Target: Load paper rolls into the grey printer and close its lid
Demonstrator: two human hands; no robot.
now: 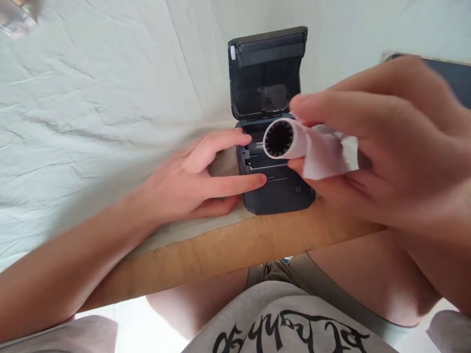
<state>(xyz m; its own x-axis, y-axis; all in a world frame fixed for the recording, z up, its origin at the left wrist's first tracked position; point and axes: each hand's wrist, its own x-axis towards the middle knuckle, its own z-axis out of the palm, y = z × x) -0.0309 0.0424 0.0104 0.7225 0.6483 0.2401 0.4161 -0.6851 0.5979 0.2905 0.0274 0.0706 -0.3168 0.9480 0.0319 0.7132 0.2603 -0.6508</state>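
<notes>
Desk: bare wood strip along the front edge, slightly slanted in view, person's lap just below it. Pale wrinkled cloth covers the rest; widest stretch of it runs left of and beyond the device. Black device sits near the desk's front edge, its front end right at the wood strip. Little room on that side. Its lid stands swung open at the far end, bay exposed. Dark flat slab at upper right, partly behind the right hand; that hand also covers much of the gap between slab and device.

Right hand: fingers pinched narrow, holding the paper roll. Roll is above the device's bay, apart from its floor as far as I can tell; toothed dark core faces the camera, loose paper flap hangs beside the fingers. Left hand: fingers spread, one tip at the bay's left rim, another on the front panel, the lower ones by the device's left side.
</notes>
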